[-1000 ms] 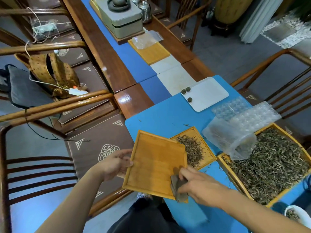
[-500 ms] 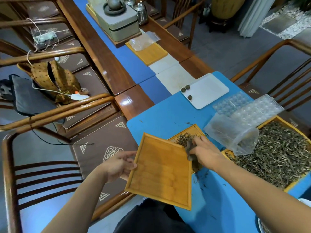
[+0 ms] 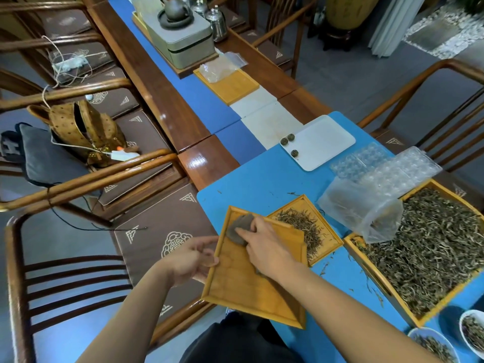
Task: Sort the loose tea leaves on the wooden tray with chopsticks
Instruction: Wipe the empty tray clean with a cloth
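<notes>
1. The right hand [image 3: 264, 247] presses a gray cloth [image 3: 239, 229] onto the bare wooden tray [image 3: 251, 289]; part of the cloth hides under the fingers.
2. The left hand [image 3: 191, 260] holds the tray's left edge, thumb on the rim.
3. The tray tips over a small tray of tea leaves [image 3: 306, 226] and covers its near corner.
4. A big tray of tea leaves [image 3: 429, 247] sits to the right, partly under a clear bag [image 3: 361, 208].
5. The bowls [image 3: 434, 344] at the bottom right are cut off.
6. All rest on a blue table mat [image 3: 262, 179], with wooden chairs [image 3: 78, 179] around.
</notes>
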